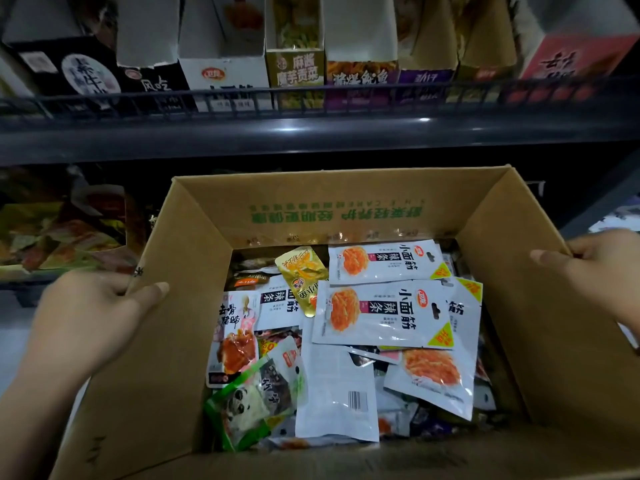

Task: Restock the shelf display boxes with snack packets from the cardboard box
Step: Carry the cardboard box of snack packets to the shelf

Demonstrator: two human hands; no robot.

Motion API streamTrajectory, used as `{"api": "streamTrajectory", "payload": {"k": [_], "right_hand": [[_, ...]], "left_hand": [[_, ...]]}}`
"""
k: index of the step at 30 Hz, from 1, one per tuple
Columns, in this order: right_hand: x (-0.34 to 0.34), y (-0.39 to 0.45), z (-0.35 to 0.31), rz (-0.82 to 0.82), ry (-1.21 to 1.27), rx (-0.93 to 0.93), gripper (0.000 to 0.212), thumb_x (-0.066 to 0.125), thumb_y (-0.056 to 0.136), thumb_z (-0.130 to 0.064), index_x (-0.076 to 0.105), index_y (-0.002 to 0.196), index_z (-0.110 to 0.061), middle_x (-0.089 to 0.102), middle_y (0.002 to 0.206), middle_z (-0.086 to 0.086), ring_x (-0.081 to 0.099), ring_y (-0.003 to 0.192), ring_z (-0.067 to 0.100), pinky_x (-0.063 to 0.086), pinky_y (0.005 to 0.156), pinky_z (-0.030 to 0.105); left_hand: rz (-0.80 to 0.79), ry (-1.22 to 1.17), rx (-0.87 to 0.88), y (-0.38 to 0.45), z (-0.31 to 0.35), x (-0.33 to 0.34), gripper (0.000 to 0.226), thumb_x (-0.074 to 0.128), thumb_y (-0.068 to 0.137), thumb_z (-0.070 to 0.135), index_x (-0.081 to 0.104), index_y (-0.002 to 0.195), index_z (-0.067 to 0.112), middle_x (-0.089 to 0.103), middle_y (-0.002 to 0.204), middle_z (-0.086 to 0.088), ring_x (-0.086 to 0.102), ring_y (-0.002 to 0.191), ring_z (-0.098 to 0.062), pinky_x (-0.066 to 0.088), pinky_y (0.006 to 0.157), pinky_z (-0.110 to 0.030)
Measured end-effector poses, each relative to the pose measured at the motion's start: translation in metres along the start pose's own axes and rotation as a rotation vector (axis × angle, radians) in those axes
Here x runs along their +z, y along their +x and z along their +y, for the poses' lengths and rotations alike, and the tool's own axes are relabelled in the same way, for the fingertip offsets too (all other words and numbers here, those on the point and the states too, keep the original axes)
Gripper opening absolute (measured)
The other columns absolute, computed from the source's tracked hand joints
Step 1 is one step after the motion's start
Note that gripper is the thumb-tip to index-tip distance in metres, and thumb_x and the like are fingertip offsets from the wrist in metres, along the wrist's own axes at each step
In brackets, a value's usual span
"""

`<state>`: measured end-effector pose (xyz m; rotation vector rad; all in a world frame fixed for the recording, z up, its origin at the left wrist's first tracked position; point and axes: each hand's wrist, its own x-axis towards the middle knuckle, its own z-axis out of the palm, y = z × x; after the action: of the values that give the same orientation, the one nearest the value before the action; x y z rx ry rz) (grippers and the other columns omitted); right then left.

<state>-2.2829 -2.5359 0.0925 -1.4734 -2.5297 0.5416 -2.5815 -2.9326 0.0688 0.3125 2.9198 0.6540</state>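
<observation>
Head view. An open cardboard box (pixel 346 216) sat below a dark shelf (pixel 311 133) on which a row of display boxes (pixel 221 67) stood behind a wire rail (pixel 311 90). Snack packets (pixel 382 311) lay loose and overlapping on the box floor, mostly white packets printed with an orange snack, beside a gold packet (pixel 301 277) and a green panda packet (pixel 249 407).

Risks, as judged from this arrangement. The box was held only by its 2 side walls; a shift in either grip could tilt it and slide the packets toward 1 corner or over the low near edge. The thin cardboard walls could flex or fold under the load. Because several kinds of packet were mixed, a packet could be placed in a display box of the wrong product. The white display box appeared nearly empty, so packets dropped in carelessly could fall flat rather than stand.

Hands. The left hand (pixel 93 317) gripped the rim of the left wall, thumb lying inside and fingers curled over the outside. The right hand (pixel 595 268) gripped the right wall's rim likewise, thumb inside, fingers wrapped outside. Neither hand held a packet; all visible packets remained in the box.
</observation>
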Motion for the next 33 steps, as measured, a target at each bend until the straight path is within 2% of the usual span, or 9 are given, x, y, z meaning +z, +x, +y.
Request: {"api": "streamTrajectory", "payload": {"k": [4, 9, 13, 20, 22, 24, 29, 31, 33], "right_hand": [[0.001, -0.001, -0.001, 0.021, -0.028, -0.009, 0.037, 0.063, 0.087, -0.032, 0.068, 0.064, -0.003, 0.064, 0.06, 0.021, 0.06, 0.059, 0.036, 0.054, 0.065, 0.049], [-0.001, -0.004, -0.005, 0.014, -0.05, -0.058, 0.04, 0.063, 0.089, -0.028, 0.065, 0.058, -0.002, 0.06, 0.054, 0.017, 0.055, 0.054, 0.03, 0.042, 0.052, 0.031], [-0.002, -0.008, -0.004, 0.019, -0.08, -0.067, 0.043, 0.062, 0.089, -0.029, 0.058, 0.053, -0.006, 0.052, 0.051, 0.011, 0.049, 0.054, 0.025, 0.027, 0.048, 0.027], [-0.003, -0.01, -0.008, 0.024, -0.146, -0.037, 0.037, 0.06, 0.09, -0.035, 0.056, 0.064, -0.008, 0.046, 0.062, 0.006, 0.054, 0.076, 0.035, 0.037, 0.062, 0.033], [-0.003, -0.009, -0.008, 0.022, -0.132, -0.027, 0.036, 0.061, 0.09, -0.035, 0.059, 0.067, -0.007, 0.046, 0.061, 0.005, 0.053, 0.072, 0.032, 0.036, 0.061, 0.032], [-0.003, -0.007, -0.006, 0.023, -0.098, -0.004, 0.036, 0.062, 0.089, -0.035, 0.063, 0.07, -0.004, 0.048, 0.06, 0.006, 0.047, 0.063, 0.028, 0.036, 0.058, 0.031], [-0.007, -0.001, -0.001, 0.028, -0.043, 0.039, 0.034, 0.063, 0.088, -0.035, 0.067, 0.079, -0.002, 0.057, 0.074, 0.011, 0.053, 0.073, 0.03, 0.04, 0.064, 0.03], [-0.01, 0.0, 0.0, 0.041, -0.027, 0.047, 0.034, 0.064, 0.088, -0.034, 0.068, 0.079, -0.002, 0.057, 0.072, 0.01, 0.054, 0.072, 0.03, 0.04, 0.064, 0.03], [-0.01, 0.001, 0.001, 0.053, -0.029, 0.04, 0.034, 0.064, 0.088, -0.033, 0.065, 0.072, -0.003, 0.056, 0.068, 0.009, 0.053, 0.069, 0.029, 0.04, 0.062, 0.029]], "left_hand": [[0.002, 0.03, -0.001, 0.001, -0.007, 0.002, 0.051, 0.061, 0.075, 0.068, 0.072, 0.063, 0.019, 0.066, 0.051, 0.004, 0.065, 0.051, -0.021, 0.055, 0.056, -0.032], [0.007, -0.044, 0.047, -0.022, 0.02, -0.008, 0.04, 0.067, 0.086, 0.039, 0.07, 0.057, 0.011, 0.064, 0.051, -0.008, 0.06, 0.055, -0.027, 0.044, 0.053, -0.029], [0.021, -0.03, 0.101, -0.036, 0.026, -0.011, 0.039, 0.062, 0.091, 0.037, 0.073, 0.063, 0.012, 0.065, 0.055, -0.008, 0.06, 0.057, -0.024, 0.047, 0.056, -0.032], [0.073, -0.053, 0.157, -0.05, 0.026, -0.009, 0.037, 0.056, 0.096, 0.034, 0.075, 0.084, 0.004, 0.066, 0.069, -0.009, 0.057, 0.06, -0.021, 0.043, 0.051, -0.032], [0.081, -0.063, 0.125, -0.051, 0.03, -0.01, 0.033, 0.057, 0.096, 0.033, 0.076, 0.091, 0.007, 0.065, 0.071, -0.005, 0.056, 0.061, -0.018, 0.038, 0.048, -0.027], [0.064, -0.067, 0.115, -0.05, 0.034, -0.011, 0.031, 0.058, 0.095, 0.033, 0.076, 0.085, 0.009, 0.066, 0.067, -0.007, 0.058, 0.06, -0.021, 0.04, 0.049, -0.028], [0.073, -0.09, 0.114, -0.052, 0.042, -0.01, 0.033, 0.06, 0.095, 0.031, 0.072, 0.072, 0.011, 0.069, 0.068, -0.019, 0.063, 0.062, -0.034, 0.052, 0.058, -0.04], [0.078, -0.102, 0.104, -0.052, 0.043, -0.005, 0.04, 0.059, 0.095, 0.031, 0.07, 0.068, 0.004, 0.067, 0.062, -0.015, 0.062, 0.061, -0.035, 0.047, 0.054, -0.034], [0.09, -0.092, 0.108, -0.052, 0.042, -0.003, 0.041, 0.059, 0.095, 0.032, 0.061, 0.062, 0.007, 0.063, 0.061, -0.017, 0.063, 0.062, -0.037, 0.038, 0.051, -0.03]]}}
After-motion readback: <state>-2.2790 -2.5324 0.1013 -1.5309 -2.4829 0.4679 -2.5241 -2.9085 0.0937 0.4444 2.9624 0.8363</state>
